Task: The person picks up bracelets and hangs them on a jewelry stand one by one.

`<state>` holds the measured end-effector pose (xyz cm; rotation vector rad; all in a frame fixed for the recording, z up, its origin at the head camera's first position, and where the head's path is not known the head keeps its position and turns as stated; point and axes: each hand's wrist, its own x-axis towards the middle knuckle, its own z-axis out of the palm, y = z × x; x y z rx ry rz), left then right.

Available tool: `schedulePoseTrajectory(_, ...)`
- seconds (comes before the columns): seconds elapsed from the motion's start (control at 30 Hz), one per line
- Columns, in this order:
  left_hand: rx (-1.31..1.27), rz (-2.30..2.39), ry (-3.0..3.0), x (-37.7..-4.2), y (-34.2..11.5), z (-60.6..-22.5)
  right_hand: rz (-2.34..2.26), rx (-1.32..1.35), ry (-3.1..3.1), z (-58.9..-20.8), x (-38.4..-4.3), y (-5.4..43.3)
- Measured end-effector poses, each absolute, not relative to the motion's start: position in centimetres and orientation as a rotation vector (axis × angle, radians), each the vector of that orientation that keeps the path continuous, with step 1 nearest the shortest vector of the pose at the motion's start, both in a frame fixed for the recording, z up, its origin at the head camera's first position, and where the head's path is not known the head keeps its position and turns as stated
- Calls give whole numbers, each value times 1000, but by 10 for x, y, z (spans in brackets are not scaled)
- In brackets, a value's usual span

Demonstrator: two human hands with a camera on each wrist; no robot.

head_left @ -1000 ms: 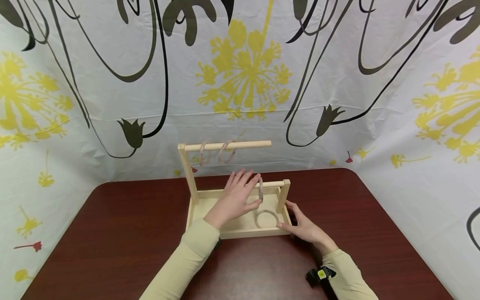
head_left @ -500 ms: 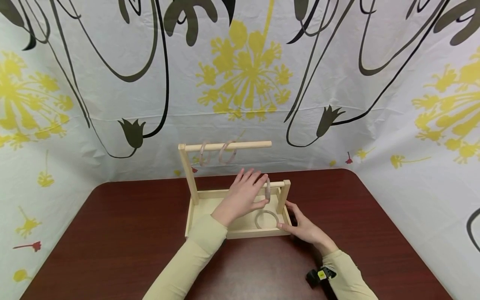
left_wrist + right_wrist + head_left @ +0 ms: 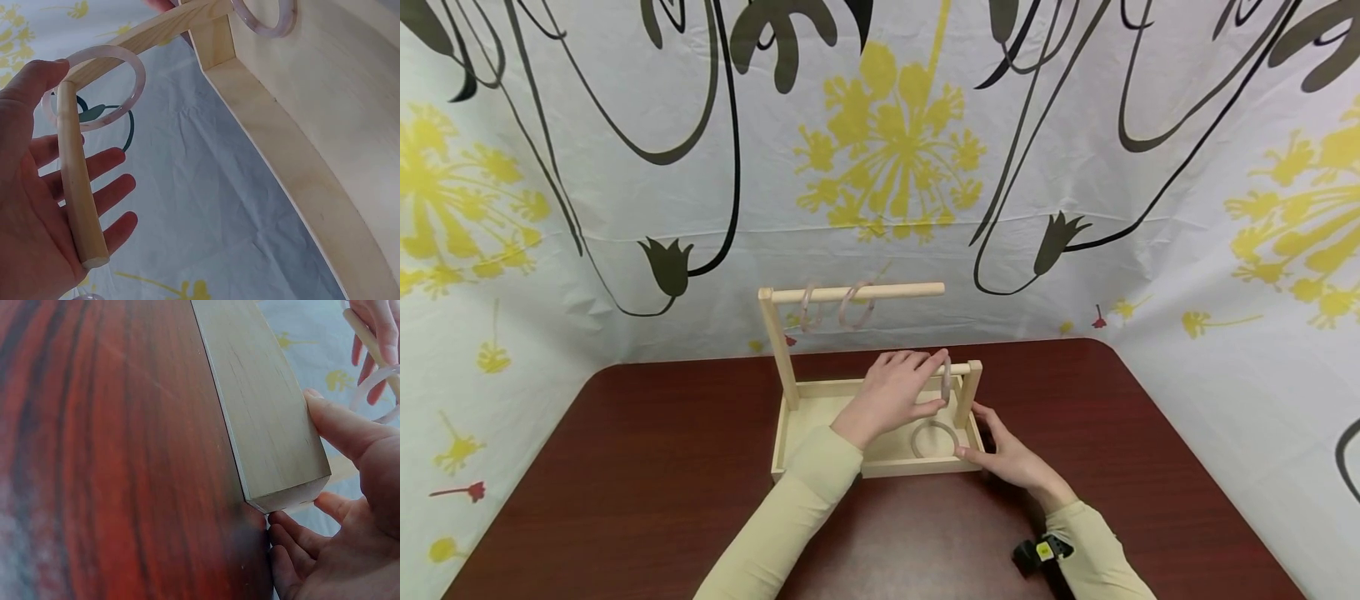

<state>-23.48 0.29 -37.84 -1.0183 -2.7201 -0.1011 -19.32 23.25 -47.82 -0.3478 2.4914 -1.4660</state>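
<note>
In the head view my left hand (image 3: 889, 398) pinches a pale, marbled bangle (image 3: 946, 385) between thumb and forefinger. The left wrist view shows that bangle (image 3: 140, 80) encircling the lower wooden rod (image 3: 77, 187), near its post, while the other fingers spread behind the rod. A wooden bangle stand (image 3: 910, 469) has a shallow tray as its base. My right hand (image 3: 1011, 460) grips its front right corner, with the thumb on the front wall and fingers around the end. Another bangle (image 3: 935, 422) lies in the tray beside the right thumb.
Two more bangles, one (image 3: 803, 312) left of the other (image 3: 842, 310), hang on the taller upper rod (image 3: 906, 290), whose right end is free. The stand sits on a dark red-brown table (image 3: 685, 475). Behind it hangs a patterned white cloth (image 3: 760, 200).
My left hand has moved the pinched bangle rightward along the lower rod, closer to its post. My right hand and the stand have stayed in place.
</note>
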Motion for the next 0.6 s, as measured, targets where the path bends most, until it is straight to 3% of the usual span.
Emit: schedulePoseTrajectory(0.6, -1051, -168, -2732, -235, -1, -375, -1479, -317, 2475, -482, -196, 234)
